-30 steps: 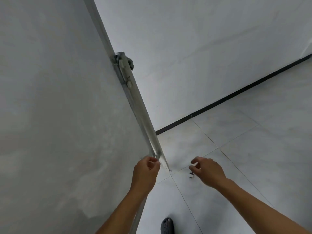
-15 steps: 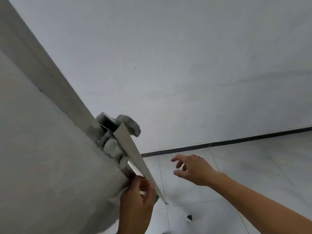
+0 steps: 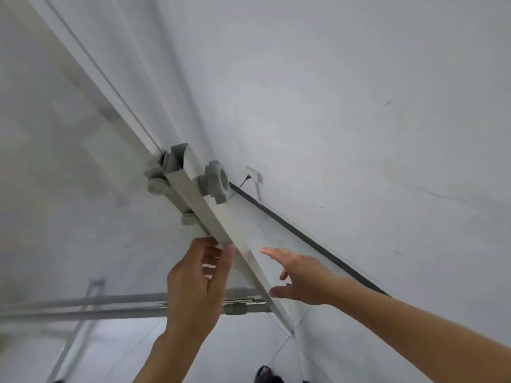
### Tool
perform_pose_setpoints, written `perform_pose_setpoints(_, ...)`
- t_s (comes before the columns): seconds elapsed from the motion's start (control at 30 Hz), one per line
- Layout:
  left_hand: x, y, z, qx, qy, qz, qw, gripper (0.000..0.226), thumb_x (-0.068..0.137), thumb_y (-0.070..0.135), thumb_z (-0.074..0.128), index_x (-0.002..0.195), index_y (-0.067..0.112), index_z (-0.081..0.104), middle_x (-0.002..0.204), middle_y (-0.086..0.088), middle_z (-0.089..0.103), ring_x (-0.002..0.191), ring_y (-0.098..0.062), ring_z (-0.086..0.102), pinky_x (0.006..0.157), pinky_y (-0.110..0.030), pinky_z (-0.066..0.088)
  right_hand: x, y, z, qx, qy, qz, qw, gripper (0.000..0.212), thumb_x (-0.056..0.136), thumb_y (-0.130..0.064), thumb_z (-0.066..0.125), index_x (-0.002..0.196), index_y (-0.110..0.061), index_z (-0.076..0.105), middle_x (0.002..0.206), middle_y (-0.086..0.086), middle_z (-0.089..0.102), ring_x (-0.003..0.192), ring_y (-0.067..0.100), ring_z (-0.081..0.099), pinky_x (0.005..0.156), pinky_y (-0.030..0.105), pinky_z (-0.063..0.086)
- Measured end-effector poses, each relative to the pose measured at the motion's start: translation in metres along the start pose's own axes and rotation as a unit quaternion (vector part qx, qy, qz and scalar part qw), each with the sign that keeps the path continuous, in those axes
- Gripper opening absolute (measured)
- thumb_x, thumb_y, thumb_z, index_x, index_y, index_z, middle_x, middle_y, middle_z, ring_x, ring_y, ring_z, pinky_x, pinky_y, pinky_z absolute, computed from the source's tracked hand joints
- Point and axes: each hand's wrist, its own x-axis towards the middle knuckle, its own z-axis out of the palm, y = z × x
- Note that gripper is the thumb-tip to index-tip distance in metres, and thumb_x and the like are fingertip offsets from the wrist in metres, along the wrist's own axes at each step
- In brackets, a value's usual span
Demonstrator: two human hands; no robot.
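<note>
Gripping the post (image 3: 211, 217), left hand (image 3: 193, 288) sits below grey knob (image 3: 217, 183).

My left hand (image 3: 193, 288) grips the grey square metal rail (image 3: 211, 218) just below its grey star-shaped plastic knob (image 3: 217, 182), which sits on the rail's right side. My right hand (image 3: 301, 280) hovers just right of the rail. A grey horizontal metal tube (image 3: 83, 305) crosses behind the rail.

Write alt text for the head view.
Left hand pinches a slanted grey rail just below its knobbed clamp, while the open right hand reaches toward the rail. White wall and tiled floor behind.
</note>
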Motion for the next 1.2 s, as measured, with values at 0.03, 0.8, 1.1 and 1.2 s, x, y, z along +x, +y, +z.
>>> perform_pose_setpoints(0.03,0.001,0.007,-0.003,0.009,0.018,0.006,1.0,0.022,0.085,0.059,0.049,0.085,0.037,0.054,0.076,0.019,0.07,0.076,-0.003,0.067,0.061,-0.007,0.049,0.006,-0.004,0.0,0.002,0.0,-0.016,1.0,0.081,0.082,-0.05,0.065,0.146,-0.041,0.015,0.144,-0.011,0.044,0.096,0.012,0.065,0.086,0.035,0.053)
perform_pose_setpoints(0.8,0.081,-0.059,-0.077,0.087,0.26,-0.145,0.951,0.028,0.086,0.035,0.066,0.081,0.008,0.061,0.067,0.002,0.069,0.062,-0.016,0.068,0.064,-0.023,0.055,0.192,-0.116,0.03,-0.117,-0.035,-0.181,0.976,0.057,0.09,-0.056,0.048,0.121,-0.011,0.034,0.101,0.011,0.069,0.085,0.036,0.065,0.07,0.044,0.053)
perform_pose_setpoints(1.1,0.124,-0.121,-0.13,0.137,0.366,-0.255,0.884,0.019,0.086,0.033,0.067,0.08,0.017,0.057,0.066,0.014,0.062,0.063,0.002,0.062,0.06,-0.005,0.045,0.297,-0.183,0.049,-0.16,-0.09,-0.3,0.936,0.05,0.092,-0.052,0.045,0.12,-0.012,0.037,0.107,0.011,0.068,0.095,0.035,0.065,0.068,0.039,0.04)
perform_pose_setpoints(1.2,0.139,-0.138,-0.144,0.149,0.393,-0.286,0.861,0.022,0.086,0.033,0.067,0.083,0.011,0.061,0.068,0.009,0.064,0.063,0.004,0.061,0.058,-0.004,0.044,0.324,-0.204,0.054,-0.167,-0.091,-0.327,0.926,0.049,0.091,-0.054,0.045,0.115,-0.012,0.04,0.105,0.011,0.069,0.095,0.035,0.065,0.065,0.038,0.036)
